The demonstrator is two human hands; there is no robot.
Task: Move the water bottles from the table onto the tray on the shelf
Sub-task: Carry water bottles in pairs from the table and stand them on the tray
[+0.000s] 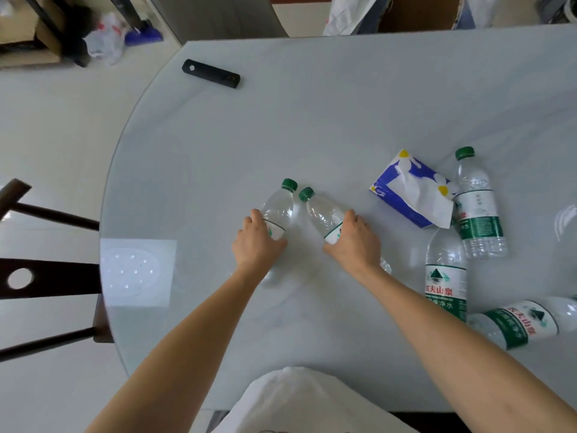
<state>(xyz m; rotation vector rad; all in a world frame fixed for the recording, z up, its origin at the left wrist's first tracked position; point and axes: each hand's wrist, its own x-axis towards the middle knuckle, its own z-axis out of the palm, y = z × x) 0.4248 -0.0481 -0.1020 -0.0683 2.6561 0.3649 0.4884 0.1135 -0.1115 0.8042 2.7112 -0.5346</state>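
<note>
Both hands gripping one bottle each, mid-table.

We see the left hand (256, 242) curled round the left bottle (278, 210) at its label, and the right hand (354, 242) clamped round the right bottle (324, 215), green caps nearly touching and pointing to 12 o'clock. At 3 o'clock of the grip we note three more bottles on the table (312, 120): an upright bottle (477, 204), a near bottle (446, 276), a lying bottle (524, 323). The tissue pack (412, 190) lies between the right hand and the upright bottle. The black remote (211, 73) sits at 11 o'clock, well apart. A dark chair (46, 276) is at 9 o'clock.
</note>
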